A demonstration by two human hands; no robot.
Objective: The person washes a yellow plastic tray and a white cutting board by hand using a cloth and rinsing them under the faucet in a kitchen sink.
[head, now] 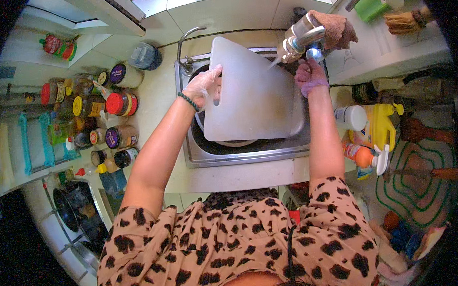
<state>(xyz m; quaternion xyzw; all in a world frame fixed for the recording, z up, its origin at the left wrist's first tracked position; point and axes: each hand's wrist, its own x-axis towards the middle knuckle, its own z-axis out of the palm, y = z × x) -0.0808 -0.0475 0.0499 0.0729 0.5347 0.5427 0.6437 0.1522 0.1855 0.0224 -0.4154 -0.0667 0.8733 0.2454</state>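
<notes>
My left hand [204, 86], in a thin clear glove, grips a translucent white plastic cutting board [252, 100] through its handle slot. The board is tilted over the stainless steel sink [248, 157] and hides most of the basin. Part of a round vessel's rim [236, 143] shows beneath its lower edge. A stream of water [274, 62] runs from the faucet [295, 44] onto the board's upper right. At the faucet, my gloved right hand [310, 75] has its fingers curled around a shiny rounded metal handle [315, 55]; the hand partly covers it.
A curved thin spout [179, 45] rises at the sink's left rear corner. Jars [122, 103] and bottles crowd the left counter. A brown cloth [333, 29] hangs by the faucet. To the right are a white tub [352, 117], a yellow jug [377, 125] and an orange spray bottle [361, 155].
</notes>
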